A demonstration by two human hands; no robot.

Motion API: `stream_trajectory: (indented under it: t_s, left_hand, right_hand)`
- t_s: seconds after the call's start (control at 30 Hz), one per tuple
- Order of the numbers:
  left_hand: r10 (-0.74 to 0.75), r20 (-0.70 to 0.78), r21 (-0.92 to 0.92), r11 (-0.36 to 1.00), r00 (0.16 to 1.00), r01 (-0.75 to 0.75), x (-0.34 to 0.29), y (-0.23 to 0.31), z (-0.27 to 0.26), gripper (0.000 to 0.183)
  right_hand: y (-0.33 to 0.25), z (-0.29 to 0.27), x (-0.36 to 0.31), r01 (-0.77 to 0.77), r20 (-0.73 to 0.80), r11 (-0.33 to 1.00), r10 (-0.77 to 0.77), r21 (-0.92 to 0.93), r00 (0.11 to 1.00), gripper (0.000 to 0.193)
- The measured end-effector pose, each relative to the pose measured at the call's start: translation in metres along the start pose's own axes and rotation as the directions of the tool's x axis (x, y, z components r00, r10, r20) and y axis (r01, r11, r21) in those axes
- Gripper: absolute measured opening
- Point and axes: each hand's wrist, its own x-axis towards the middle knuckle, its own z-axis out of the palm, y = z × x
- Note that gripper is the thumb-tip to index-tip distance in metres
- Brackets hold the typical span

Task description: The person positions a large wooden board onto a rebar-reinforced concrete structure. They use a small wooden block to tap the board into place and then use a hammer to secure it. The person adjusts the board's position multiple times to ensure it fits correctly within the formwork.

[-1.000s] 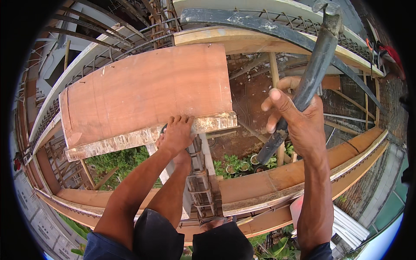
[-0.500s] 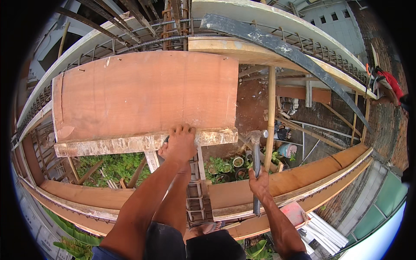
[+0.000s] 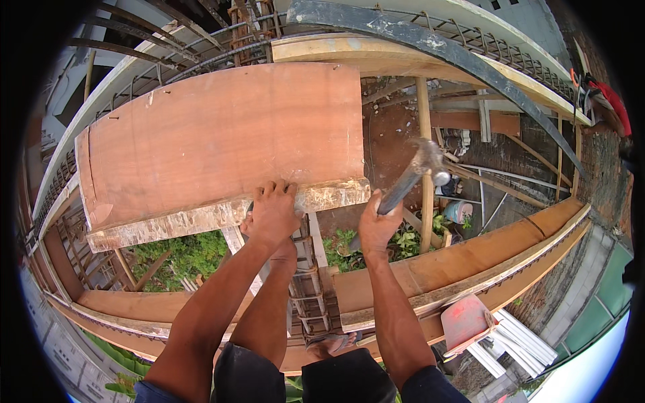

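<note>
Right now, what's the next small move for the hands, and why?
Probably bring the hammer left toward the near edge of the orange-brown panel, clear of the left hand: the right hand grips it with its head off to the panel's right, while the left rests on that edge.

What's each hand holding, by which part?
Right hand: hammer, by its handle. Left hand: on near edge of the wooden panel; grip can't be told.
</note>
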Motion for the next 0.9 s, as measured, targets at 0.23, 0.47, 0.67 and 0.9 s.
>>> stream_trajectory:
  t_s: [0.23,0.47,0.67,0.9]
  left_hand:
    - [0.041,-0.021,-0.023,0.999,0.999,-0.042,-0.001,0.005,-0.002,0.063]
    - [0.101,-0.011,-0.117,0.988,0.995,-0.101,-0.007,-0.009,-0.010,0.065]
    - [0.123,-0.014,-0.149,0.981,0.992,-0.124,-0.013,-0.020,-0.021,0.062]
    - [0.144,0.009,-0.117,0.983,0.990,-0.142,-0.013,-0.014,-0.027,0.057]
  right_hand:
    - [0.155,-0.085,-0.125,-0.603,0.280,0.797,0.587,-0.036,0.760,0.026]
    - [0.072,-0.080,-0.052,-0.681,0.234,0.317,0.775,0.660,0.587,0.022]
    - [0.065,-0.031,-0.041,-0.764,0.472,0.011,0.780,0.645,0.410,0.018]
    - [0.102,-0.164,-0.018,-0.311,0.031,0.507,0.487,0.804,0.873,0.025]
